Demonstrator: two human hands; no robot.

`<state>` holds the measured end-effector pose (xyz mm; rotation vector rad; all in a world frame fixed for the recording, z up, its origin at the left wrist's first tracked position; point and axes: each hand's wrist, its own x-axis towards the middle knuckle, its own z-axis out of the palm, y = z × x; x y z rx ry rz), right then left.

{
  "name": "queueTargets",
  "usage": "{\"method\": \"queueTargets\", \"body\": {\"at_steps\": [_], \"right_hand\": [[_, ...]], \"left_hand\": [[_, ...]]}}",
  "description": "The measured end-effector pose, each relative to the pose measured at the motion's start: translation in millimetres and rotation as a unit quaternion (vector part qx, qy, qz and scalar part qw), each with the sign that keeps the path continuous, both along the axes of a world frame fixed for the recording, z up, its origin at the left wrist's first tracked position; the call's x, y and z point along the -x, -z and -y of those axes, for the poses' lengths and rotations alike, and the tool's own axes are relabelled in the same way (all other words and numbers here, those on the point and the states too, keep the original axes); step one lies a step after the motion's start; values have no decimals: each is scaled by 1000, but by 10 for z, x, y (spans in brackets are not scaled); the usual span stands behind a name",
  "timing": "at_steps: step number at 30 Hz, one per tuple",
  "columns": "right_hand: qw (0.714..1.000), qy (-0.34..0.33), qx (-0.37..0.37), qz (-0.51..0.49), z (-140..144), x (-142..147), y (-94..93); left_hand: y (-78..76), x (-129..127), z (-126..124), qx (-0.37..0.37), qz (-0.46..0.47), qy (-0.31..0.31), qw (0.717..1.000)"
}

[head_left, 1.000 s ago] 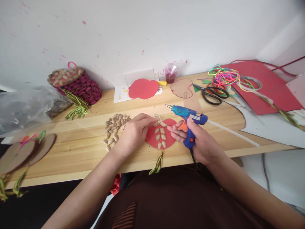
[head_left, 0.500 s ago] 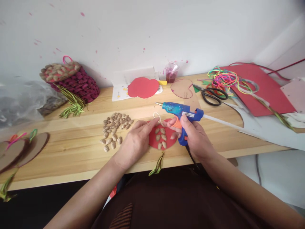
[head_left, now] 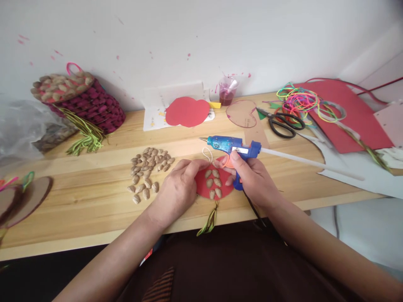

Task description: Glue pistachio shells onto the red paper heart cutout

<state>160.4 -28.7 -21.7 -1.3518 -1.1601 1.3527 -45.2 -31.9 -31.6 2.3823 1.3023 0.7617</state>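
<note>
My right hand [head_left: 256, 178] is closed round the handle of a blue hot glue gun [head_left: 225, 144] with an orange trigger and a white glue stick [head_left: 289, 157] in its back. The metal nozzle points left. Below it lies a red paper cutout [head_left: 204, 191] with several nut shells [head_left: 217, 182] in two columns. My left hand [head_left: 181, 184] grips the cutout's left edge, fingertips near its top; just what they pinch is partly hidden. A white string loop [head_left: 206, 153] stands out at the top, and a green tassel [head_left: 208, 220] hangs at the bottom.
Loose nut shells [head_left: 147, 165] lie left of my left hand. Behind are a purple woven piece [head_left: 107, 105], a red cutout [head_left: 187, 111] and a cup of purple liquid [head_left: 227, 94]. Black scissors [head_left: 285, 123] and tangled colourful cords [head_left: 297, 100] lie at the right.
My left index finger has drawn back from the string loop and bent at the cutout's top. The glue gun has moved slightly left and down. My view has shifted a little.
</note>
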Motion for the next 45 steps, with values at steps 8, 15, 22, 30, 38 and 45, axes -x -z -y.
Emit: {"method": "queueTargets", "body": {"at_steps": [8, 15, 22, 30, 38, 45], "right_hand": [[999, 12, 16, -37, -43, 11, 60], [998, 23, 11, -57, -67, 49, 56], [988, 52, -31, -144, -40, 12, 49], [988, 38, -50, -138, -15, 28, 51], [992, 21, -37, -116, -43, 25, 101], [994, 32, -18, -107, -46, 44, 80]], "left_hand": [[26, -5, -6, -6, 13, -9, 1000], [30, -11, -20, -15, 5, -3, 1000], [65, 22, -23, 22, 111, -26, 993], [44, -2, -2, -25, 86, -34, 995], [45, -15, -26, -57, 35, -24, 997], [30, -17, -23, -65, -30, -9, 997]]}}
